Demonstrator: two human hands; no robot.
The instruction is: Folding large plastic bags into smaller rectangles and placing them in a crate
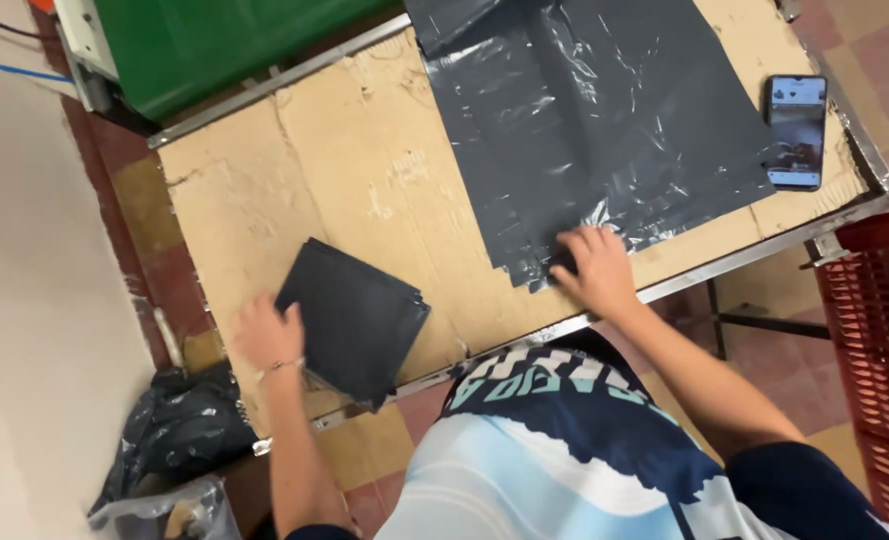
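Looking down from the head view: left hand resting at the left edge of a folded stack of dark plastic bags, fingers spread and mostly flat, touching the stack but not closed around it. Right hand pressed on the near corner of the flat grey plastic sheets, fingers curled down on the corner, seeming to pinch the top layer; cannot tell for certain how many layers are caught. Both lying on the cardboard-covered table, the folded stack near the front edge, the flat sheets spread well to the right and reaching the far side.

For doing this step well, as a judgement only: best to separate one single sheet at the corner with the fingertips before lifting, because thin plastic clings and two layers come up together easily. Better to keep the left palm steady on the folded stack, so that it does not slide toward the metal rim of the table. Good also to draw the sheet low and flat across the cardboard, not upward, to avoid creases and trapped air.

Around them: a smartphone with lit screen at the right end of the table, just beside the sheets, at risk of being swept. A red plastic crate to the right, a green machine body beyond the table, a black bag on the tiled floor at the left.
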